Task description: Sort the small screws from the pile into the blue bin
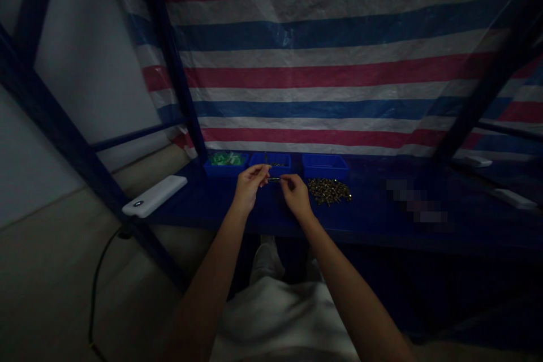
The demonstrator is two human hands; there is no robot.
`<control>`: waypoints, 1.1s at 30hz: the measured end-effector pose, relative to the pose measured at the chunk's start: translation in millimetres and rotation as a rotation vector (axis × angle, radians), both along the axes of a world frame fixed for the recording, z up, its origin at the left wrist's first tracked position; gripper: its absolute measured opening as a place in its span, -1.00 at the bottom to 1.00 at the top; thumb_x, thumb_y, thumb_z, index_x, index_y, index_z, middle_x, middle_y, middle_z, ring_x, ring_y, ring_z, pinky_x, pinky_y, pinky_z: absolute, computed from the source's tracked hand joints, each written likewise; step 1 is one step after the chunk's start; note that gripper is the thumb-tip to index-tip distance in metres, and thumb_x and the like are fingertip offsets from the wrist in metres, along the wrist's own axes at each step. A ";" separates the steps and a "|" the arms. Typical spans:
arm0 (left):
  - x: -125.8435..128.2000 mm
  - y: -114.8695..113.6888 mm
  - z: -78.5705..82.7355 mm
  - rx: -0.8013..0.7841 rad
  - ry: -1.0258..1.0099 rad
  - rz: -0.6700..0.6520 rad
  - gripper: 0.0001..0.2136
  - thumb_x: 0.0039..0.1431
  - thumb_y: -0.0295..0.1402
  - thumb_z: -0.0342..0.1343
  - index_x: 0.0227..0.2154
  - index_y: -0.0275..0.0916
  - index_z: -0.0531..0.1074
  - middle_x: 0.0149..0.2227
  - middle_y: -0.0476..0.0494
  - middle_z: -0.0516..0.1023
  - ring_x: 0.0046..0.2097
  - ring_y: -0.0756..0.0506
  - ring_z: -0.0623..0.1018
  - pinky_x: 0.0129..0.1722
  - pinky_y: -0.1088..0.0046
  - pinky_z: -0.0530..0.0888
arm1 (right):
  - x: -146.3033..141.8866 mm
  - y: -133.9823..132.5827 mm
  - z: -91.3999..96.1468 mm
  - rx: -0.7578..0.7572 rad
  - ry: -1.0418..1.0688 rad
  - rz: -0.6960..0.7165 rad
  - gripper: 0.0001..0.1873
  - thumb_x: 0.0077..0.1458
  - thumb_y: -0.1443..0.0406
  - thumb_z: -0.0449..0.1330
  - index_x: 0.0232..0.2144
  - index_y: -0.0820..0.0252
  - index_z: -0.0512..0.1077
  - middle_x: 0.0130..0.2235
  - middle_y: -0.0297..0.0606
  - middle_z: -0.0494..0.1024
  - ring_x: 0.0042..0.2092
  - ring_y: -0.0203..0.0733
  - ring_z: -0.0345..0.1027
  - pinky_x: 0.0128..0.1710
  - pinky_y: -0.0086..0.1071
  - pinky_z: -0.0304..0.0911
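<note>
A red, white and blue striped woven tarpaulin [331,56] hangs behind a dark blue worktop [382,220] framed by dark blue metal posts [169,56]. On the worktop's left corner lies a flat white rectangular power bank [155,195]. Along the back edge stand three small blue plastic trays: the left tray [225,165] holds green pieces, the middle tray [271,162] a few dark parts, and the right tray [325,166] shows nothing I can make out. In front of the right tray sits a loose heap of small brass-coloured screws [329,190], large, so judging by it most of the work remains. The left hand [249,184] and right hand [296,195] meet above the worktop, both pinched closed on one small dark metal piece [274,180] held between their fingertips.
</note>
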State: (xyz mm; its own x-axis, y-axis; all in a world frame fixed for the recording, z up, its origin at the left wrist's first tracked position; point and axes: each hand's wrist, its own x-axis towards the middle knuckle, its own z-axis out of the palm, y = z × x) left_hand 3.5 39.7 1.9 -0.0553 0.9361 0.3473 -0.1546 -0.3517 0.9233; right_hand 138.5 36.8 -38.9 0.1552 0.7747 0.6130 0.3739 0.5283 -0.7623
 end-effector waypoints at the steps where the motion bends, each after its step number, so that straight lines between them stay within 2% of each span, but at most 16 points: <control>1: 1.2 2.5 -0.3 -0.036 -0.030 -0.006 -0.71 -0.16 -0.17 0.20 -0.41 -0.30 0.48 -0.54 -0.02 0.42 -0.57 0.12 0.32 -0.61 0.60 0.19 | -0.3 -1.3 -0.1 0.026 -0.073 -0.008 -0.81 0.02 0.28 0.04 -0.37 0.20 0.43 -0.37 -0.24 0.45 -0.37 -0.26 0.28 -0.29 -0.36 0.22; 4: 6.3 9.1 -4.6 -0.202 -0.026 0.003 -0.75 -0.19 -0.22 0.21 -0.50 -0.32 0.46 -0.60 0.01 0.36 -0.62 0.14 0.29 -0.67 0.61 0.09 | -0.9 -4.0 0.5 0.060 -0.174 -0.008 -0.81 0.04 0.34 0.01 -0.36 0.20 0.42 -0.36 -0.24 0.43 -0.33 -0.25 0.28 -0.28 -0.37 0.21; 6: 8.9 9.8 -6.5 -0.246 -0.011 0.003 -0.76 -0.20 -0.23 0.22 -0.52 -0.32 0.45 -0.61 0.02 0.35 -0.64 0.14 0.28 -0.69 0.62 0.07 | -0.6 -4.1 0.8 0.064 -0.191 -0.020 -0.81 0.04 0.35 0.00 -0.36 0.20 0.41 -0.36 -0.24 0.43 -0.33 -0.24 0.29 -0.28 -0.37 0.21; 12: 4.9 -6.3 -0.1 0.019 -0.028 -0.088 -0.73 -0.13 -0.18 0.19 -0.40 -0.28 0.48 -0.57 0.01 0.38 -0.59 0.12 0.30 -0.60 0.58 0.21 | 1.1 -2.6 -0.1 0.064 -0.211 -0.027 -0.81 0.04 0.36 -0.01 -0.35 0.19 0.40 -0.37 -0.25 0.43 -0.33 -0.24 0.29 -0.28 -0.37 0.21; 19: -9.4 -16.9 6.1 0.099 0.304 0.043 -0.79 -0.15 -0.22 0.21 -0.49 -0.27 0.52 -0.57 -0.02 0.45 -0.56 0.06 0.34 -0.56 0.52 0.26 | 0.4 -3.4 -1.5 0.059 -0.199 -0.026 -0.80 0.05 0.36 -0.02 -0.36 0.20 0.40 -0.37 -0.24 0.43 -0.33 -0.24 0.29 -0.28 -0.38 0.21; 21: -14.0 -19.2 9.2 0.094 0.264 0.022 -0.79 -0.16 -0.23 0.22 -0.48 -0.27 0.51 -0.58 -0.02 0.43 -0.56 0.07 0.34 -0.57 0.54 0.25 | 0.3 -3.3 -1.6 0.057 -0.202 -0.029 -0.80 0.05 0.36 -0.02 -0.36 0.21 0.41 -0.37 -0.24 0.43 -0.34 -0.25 0.29 -0.29 -0.38 0.21; 25: -23.0 -20.4 13.2 0.036 -0.100 -0.052 -0.77 -0.07 -0.18 0.13 -0.46 -0.26 0.42 -0.64 0.06 0.28 -0.63 0.12 0.23 -0.60 0.56 0.21 | 0.8 -2.7 -1.9 0.046 -0.207 -0.032 -0.81 0.03 0.36 0.00 -0.36 0.20 0.40 -0.37 -0.25 0.43 -0.35 -0.25 0.29 -0.29 -0.37 0.22; 27: -25.4 -16.9 12.0 -0.046 -0.198 -0.066 -0.79 -0.05 -0.19 0.09 -0.50 -0.26 0.37 -0.67 0.09 0.21 -0.66 0.14 0.18 -0.63 0.56 0.19 | 1.0 -2.5 -2.1 0.045 -0.209 -0.027 -0.81 0.03 0.36 0.00 -0.36 0.20 0.40 -0.37 -0.25 0.43 -0.36 -0.25 0.29 -0.29 -0.37 0.22; 31: -24.8 -8.8 7.6 -0.248 -0.124 -0.042 -0.79 -0.15 -0.25 0.17 -0.54 -0.30 0.35 -0.64 0.08 0.26 -0.65 0.14 0.24 -0.67 0.59 0.11 | 0.9 -3.1 -1.9 0.033 -0.201 -0.027 -0.81 0.03 0.37 0.00 -0.36 0.21 0.41 -0.36 -0.24 0.44 -0.35 -0.24 0.30 -0.30 -0.37 0.23; 33: -23.6 -9.1 8.9 -0.232 -0.104 -0.045 -0.79 -0.17 -0.27 0.20 -0.51 -0.32 0.38 -0.62 0.06 0.30 -0.64 0.15 0.27 -0.67 0.61 0.11 | 0.7 -3.6 -1.5 0.029 -0.201 -0.024 -0.81 0.03 0.37 0.00 -0.36 0.21 0.41 -0.36 -0.24 0.44 -0.34 -0.24 0.31 -0.29 -0.37 0.23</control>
State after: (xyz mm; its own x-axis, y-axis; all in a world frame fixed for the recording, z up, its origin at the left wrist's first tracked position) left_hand -20.0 30.6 10.8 -0.0360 0.9924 0.1174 -0.2637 -0.1227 0.9568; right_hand 139.2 33.2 -40.4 0.0457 0.7538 0.6555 0.5294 0.5382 -0.6558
